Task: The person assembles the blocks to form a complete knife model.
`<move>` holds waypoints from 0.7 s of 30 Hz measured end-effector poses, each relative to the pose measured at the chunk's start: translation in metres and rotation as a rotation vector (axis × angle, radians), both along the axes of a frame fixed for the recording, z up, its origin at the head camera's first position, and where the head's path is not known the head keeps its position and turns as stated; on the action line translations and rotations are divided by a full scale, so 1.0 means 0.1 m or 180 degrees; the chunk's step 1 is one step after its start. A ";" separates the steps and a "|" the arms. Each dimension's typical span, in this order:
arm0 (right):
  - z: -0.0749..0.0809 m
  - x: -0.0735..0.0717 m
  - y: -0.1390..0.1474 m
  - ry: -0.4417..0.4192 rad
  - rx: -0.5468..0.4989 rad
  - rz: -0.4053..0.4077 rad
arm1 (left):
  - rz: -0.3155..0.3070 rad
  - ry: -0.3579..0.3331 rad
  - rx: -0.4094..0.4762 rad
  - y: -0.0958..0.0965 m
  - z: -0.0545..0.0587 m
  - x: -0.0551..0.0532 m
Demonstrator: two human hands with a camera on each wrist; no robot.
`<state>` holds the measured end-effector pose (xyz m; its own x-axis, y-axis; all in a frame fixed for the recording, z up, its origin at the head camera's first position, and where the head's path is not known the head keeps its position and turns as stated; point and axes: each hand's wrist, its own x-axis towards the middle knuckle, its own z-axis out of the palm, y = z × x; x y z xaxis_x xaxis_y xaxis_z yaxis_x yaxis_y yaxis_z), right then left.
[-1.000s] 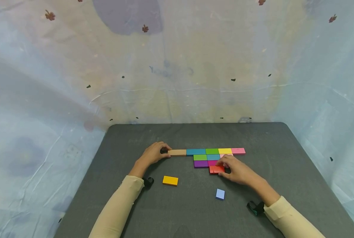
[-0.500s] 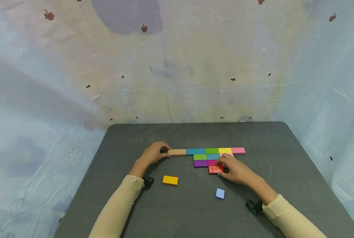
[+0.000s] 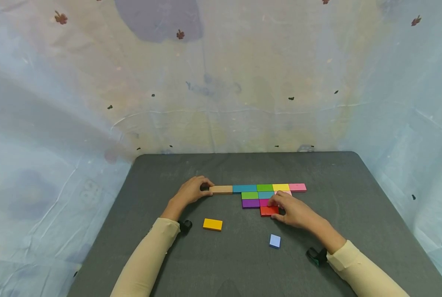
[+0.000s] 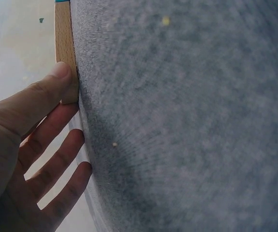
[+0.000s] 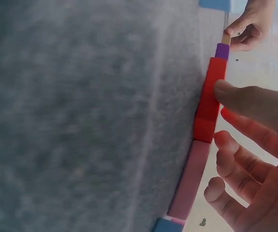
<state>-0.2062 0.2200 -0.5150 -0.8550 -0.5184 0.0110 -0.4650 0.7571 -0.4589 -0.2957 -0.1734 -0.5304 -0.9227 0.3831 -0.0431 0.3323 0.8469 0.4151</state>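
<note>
My left hand (image 3: 193, 191) pinches the left end of a plain wooden block (image 3: 222, 189), thumb on its near side in the left wrist view. That block ends a back row with a blue block (image 3: 245, 189), a green one (image 3: 264, 187), a yellow one (image 3: 280, 187) and a pink one (image 3: 297, 187). Shorter rows sit against its near side, with a purple block (image 3: 250, 203) and a magenta one (image 3: 264, 202) in front. My right hand (image 3: 297, 210) grips a red block (image 3: 269, 211) at its right end, close against the magenta one, and partly covers the pieces behind.
A loose orange-yellow block (image 3: 212, 224) lies on the dark table (image 3: 228, 255) at front left. A small light-blue block (image 3: 274, 241) lies nearer the front, below the red one. A patterned sheet (image 3: 221, 82) hangs behind and beside the table.
The right hand and the red block have shifted slightly left along the front of the arrangement. The left hand and the wooden block stay where they were.
</note>
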 end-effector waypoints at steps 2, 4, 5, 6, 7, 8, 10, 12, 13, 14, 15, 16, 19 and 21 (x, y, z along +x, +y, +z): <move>0.01 0.01 -0.02 0.0044 -0.0011 0.0027 | -0.0014 0.0005 -0.0002 0.00 0.00 0.00; 0.03 0.03 -0.06 0.0122 -0.0020 0.0034 | -0.0021 0.0006 -0.0008 0.00 0.00 -0.01; 0.04 0.04 -0.08 0.0170 -0.0031 0.0043 | -0.0022 0.0006 -0.0008 0.00 0.00 -0.01; 0.04 0.04 -0.11 0.0228 -0.0039 0.0056 | -0.0024 0.0006 -0.0006 -0.01 0.00 -0.01; 0.05 0.05 -0.14 0.0272 -0.0057 0.0053 | -0.0023 0.0008 -0.0004 0.00 0.00 -0.01; 0.06 0.06 -0.18 0.0322 -0.0082 0.0048 | -0.0021 0.0009 0.0000 0.00 0.01 -0.01; 0.08 0.08 -0.26 0.0396 -0.0180 0.0056 | -0.0015 0.0007 0.0004 0.00 0.01 -0.01; 0.10 0.11 -0.35 0.0434 -0.0306 0.0050 | -0.0010 0.0003 0.0006 0.00 0.01 -0.01; 0.11 0.12 -0.39 0.0429 -0.0380 0.0044 | -0.0007 0.0001 0.0006 0.00 0.01 -0.01; 0.12 0.13 -0.44 0.0449 -0.0435 0.0050 | -0.0005 -0.0001 0.0003 0.00 0.01 -0.01; 0.13 0.15 -0.49 0.0454 -0.0488 0.0063 | -0.0003 -0.0002 -0.0002 0.00 0.00 -0.01; 0.14 0.16 -0.53 0.0454 -0.0524 0.0063 | -0.0001 -0.0003 -0.0004 0.00 0.00 -0.01; 0.15 0.19 -0.67 0.0401 -0.0592 0.0056 | 0.0016 -0.0003 -0.0014 0.00 -0.01 -0.01; 0.14 0.22 -0.76 0.0325 -0.0627 0.0033 | 0.0025 -0.0007 -0.0012 0.01 -0.01 -0.02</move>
<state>-0.1845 0.1442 -0.5007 -0.8389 -0.5066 0.1991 -0.5239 0.6525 -0.5475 -0.2973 -0.1728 -0.5312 -0.9256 0.3757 -0.0464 0.3247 0.8511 0.4126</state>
